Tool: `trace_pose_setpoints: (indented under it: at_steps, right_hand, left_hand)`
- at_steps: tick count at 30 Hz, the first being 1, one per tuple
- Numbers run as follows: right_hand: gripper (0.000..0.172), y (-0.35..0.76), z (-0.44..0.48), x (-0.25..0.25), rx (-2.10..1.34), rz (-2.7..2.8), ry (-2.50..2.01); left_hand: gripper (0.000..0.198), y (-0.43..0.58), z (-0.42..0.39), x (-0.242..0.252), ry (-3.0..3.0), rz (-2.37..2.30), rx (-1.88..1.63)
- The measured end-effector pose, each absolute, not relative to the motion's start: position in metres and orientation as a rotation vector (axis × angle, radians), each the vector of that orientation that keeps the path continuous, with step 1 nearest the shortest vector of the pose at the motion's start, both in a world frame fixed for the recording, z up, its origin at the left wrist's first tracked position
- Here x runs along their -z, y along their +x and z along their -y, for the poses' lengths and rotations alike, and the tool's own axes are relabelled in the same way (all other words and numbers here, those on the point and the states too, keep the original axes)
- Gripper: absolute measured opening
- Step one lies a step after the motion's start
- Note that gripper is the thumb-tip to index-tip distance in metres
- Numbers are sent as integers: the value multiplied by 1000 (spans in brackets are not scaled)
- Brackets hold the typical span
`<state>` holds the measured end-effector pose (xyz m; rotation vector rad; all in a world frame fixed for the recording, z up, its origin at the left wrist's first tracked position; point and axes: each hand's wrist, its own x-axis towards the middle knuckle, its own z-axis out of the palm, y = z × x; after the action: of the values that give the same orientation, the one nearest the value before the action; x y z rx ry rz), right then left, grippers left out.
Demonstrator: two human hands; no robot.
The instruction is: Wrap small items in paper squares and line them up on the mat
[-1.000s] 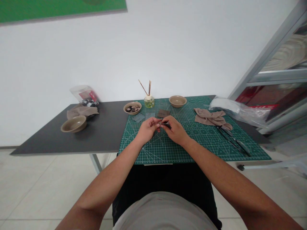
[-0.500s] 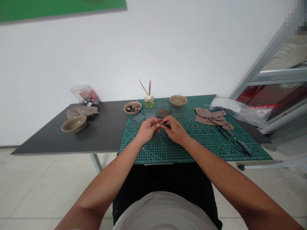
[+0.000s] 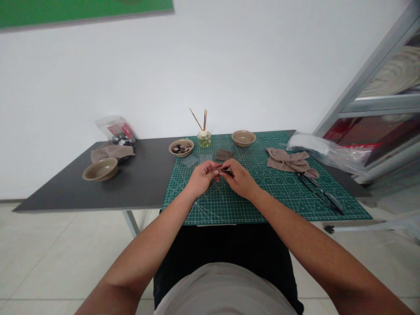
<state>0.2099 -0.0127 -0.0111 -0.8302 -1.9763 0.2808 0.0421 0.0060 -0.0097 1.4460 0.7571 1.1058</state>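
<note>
My left hand (image 3: pixel 202 178) and my right hand (image 3: pixel 240 179) meet over the middle of the green cutting mat (image 3: pixel 226 210), fingertips nearly touching. A small dark, flat piece (image 3: pixel 229 172) sits between the thumb and fingers of my right hand. The left fingers are pinched at its left end, on something too small to make out. Just beyond the hands lie a brown square (image 3: pixel 224 155) and thin greyish sheets (image 3: pixel 189 161) on the mat. Behind these, a bowl of stones (image 3: pixel 173 153) is at the left and another brown bowl (image 3: pixel 243 138) at the right.
A reed diffuser (image 3: pixel 204 139) stands at the back. On the right are a crumpled brown cloth (image 3: pixel 285 161), black-handled tools (image 3: pixel 320 192) and a plastic bag (image 3: pixel 324 151). Leftward are a bowl (image 3: pixel 101 169), a cloth (image 3: pixel 111 151) and a clear jar (image 3: pixel 115 129).
</note>
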Motion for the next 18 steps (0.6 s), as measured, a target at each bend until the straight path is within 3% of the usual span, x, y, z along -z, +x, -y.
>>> trace_pose_setpoints:
  at_steps: [18]
  right_hand:
    - [10, 211, 9, 11, -303, 1864, -1034]
  left_hand:
    - [26, 45, -5, 9, 1386, -917, -1220]
